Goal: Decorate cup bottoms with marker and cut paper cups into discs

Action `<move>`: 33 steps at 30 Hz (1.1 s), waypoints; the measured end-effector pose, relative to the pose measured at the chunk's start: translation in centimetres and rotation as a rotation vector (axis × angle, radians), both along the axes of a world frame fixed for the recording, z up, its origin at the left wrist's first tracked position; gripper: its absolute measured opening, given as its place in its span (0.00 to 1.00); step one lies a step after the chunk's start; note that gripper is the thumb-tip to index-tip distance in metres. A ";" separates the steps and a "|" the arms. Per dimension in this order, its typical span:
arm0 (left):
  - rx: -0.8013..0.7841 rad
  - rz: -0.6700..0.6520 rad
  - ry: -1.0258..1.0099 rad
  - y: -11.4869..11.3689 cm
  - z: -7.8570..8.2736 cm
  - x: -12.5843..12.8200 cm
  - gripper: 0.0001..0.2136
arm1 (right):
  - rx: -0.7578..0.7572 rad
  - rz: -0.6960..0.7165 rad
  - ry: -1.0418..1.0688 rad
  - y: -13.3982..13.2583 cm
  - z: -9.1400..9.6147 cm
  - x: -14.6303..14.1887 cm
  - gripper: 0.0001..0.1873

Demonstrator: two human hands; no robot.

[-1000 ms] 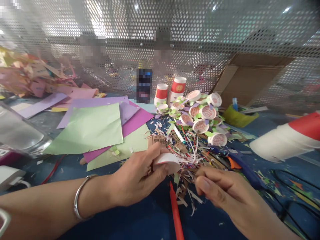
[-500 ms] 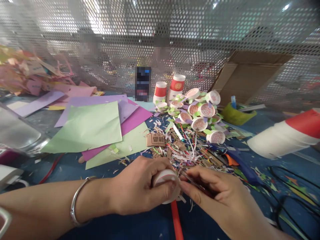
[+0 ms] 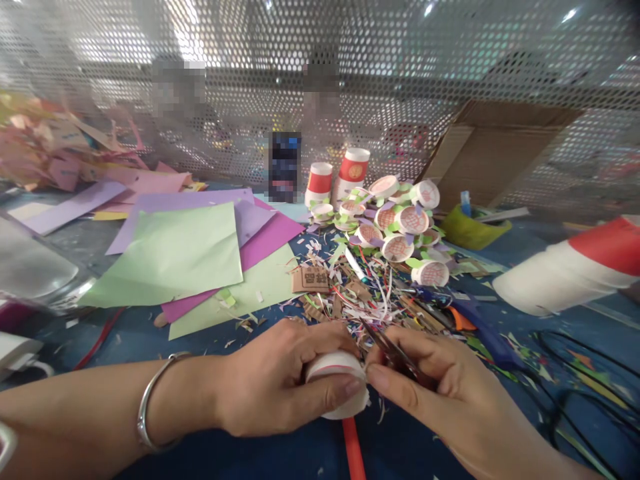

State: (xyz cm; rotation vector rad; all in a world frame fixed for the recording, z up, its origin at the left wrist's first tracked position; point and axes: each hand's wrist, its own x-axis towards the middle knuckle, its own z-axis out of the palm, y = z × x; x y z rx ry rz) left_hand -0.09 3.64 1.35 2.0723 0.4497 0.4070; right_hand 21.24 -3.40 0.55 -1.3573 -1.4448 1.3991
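My left hand [image 3: 280,380] is closed around a short, round white paper cup base [image 3: 336,362] with a thin red line, the thumb pressed across its front. My right hand [image 3: 450,393], just to the right of it, grips small dark scissors [image 3: 393,350]. Their pointed tip faces up and left, above the cup's edge; the handles are mostly hidden in the fingers. Below the cup a red strip [image 3: 354,447] runs toward the near edge. Beyond the hands lies a heap of paper scraps [image 3: 373,303].
Behind the scraps are several cup-base turtles [image 3: 399,248] and upright paper cups [image 3: 320,181]. Coloured paper sheets [image 3: 185,247] lie left. At right are a blue glue gun [image 3: 487,333], black cable [image 3: 555,407] and a lying cup stack [image 3: 540,280]. A perforated metal screen [image 3: 380,53] stands behind.
The scissors have lifted and turned, so their dark tip now shows clear of the cup's edge. The cup base has dropped slightly toward me in my left hand.
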 end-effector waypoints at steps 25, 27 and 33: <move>-0.132 0.214 -0.078 0.2 -1.8 0.2 0.09 | 0.371 -0.071 -0.473 -0.4 0.2 0.5 0.14; -0.115 0.216 -0.076 0.1 -1.6 0.2 0.08 | 0.401 -0.047 -0.496 -0.4 0.2 0.5 0.14; -0.108 0.228 -0.054 -0.1 -1.2 0.2 0.06 | 0.488 -0.003 -0.529 -0.3 0.1 0.7 0.13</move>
